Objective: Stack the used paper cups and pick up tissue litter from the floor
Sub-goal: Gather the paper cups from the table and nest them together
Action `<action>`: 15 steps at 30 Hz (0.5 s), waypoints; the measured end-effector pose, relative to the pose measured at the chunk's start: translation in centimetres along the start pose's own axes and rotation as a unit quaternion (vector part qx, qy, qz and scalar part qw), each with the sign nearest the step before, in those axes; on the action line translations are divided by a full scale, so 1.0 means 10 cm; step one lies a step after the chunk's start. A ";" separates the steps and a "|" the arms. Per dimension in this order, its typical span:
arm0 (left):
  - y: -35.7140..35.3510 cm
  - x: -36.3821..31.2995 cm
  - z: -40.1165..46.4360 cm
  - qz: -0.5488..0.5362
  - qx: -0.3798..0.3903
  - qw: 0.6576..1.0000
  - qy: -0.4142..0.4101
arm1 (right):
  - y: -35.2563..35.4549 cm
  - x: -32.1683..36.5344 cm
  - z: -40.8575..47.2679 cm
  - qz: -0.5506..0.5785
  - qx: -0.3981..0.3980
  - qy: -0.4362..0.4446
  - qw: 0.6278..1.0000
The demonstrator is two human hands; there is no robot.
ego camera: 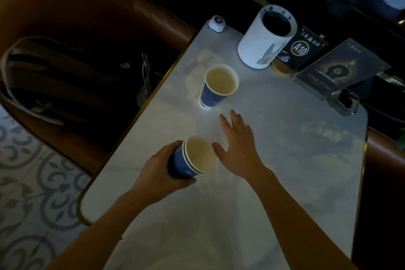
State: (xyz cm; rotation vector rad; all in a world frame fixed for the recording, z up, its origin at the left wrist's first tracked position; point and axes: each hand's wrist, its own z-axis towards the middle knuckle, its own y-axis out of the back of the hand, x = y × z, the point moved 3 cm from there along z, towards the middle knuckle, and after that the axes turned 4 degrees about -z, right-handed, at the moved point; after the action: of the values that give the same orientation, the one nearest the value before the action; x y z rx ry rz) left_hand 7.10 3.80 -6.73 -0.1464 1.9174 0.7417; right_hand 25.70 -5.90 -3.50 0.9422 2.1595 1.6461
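My left hand [163, 171] grips a stack of blue paper cups [192, 158], tilted so the pale insides face right, just above the white table [285, 160]. Several nested rims show at its mouth. My right hand [237, 147] hovers flat beside the stack's rim, fingers spread, holding nothing. Farther back a single blue paper cup [218, 87] stands upright on the table, a short gap beyond my right fingertips. No tissue litter is visible on the patterned floor [28, 182].
At the table's far end stand a white cylinder container [263, 44], a small white device [215, 24], an A10 table sign [301, 49], a dark menu card [341, 68] and a glass holder [344, 103]. A brown leather chair [87, 11] with a bag [54, 81] sits left.
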 end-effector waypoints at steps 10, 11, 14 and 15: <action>0.00 0.00 0.20 0.009 -0.003 1.000 0.002 | 0.43 0.13 0.19 0.109 -0.092 0.012 0.990; 0.00 0.00 0.21 0.017 -0.007 1.000 0.007 | 0.47 0.15 0.21 0.131 -0.108 0.015 0.985; 0.02 0.03 0.22 0.019 -0.011 1.000 0.015 | 0.53 0.19 0.27 0.165 -0.139 0.016 0.976; 0.03 0.03 0.22 0.013 -0.011 1.000 0.013 | 0.52 0.20 0.29 0.160 -0.138 0.015 0.977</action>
State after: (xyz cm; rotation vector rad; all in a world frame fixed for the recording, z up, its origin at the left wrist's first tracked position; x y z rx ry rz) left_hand 8.57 5.31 -7.49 -0.1466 1.9390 0.7815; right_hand 27.64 -1.66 0.78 1.2293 1.8003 2.0535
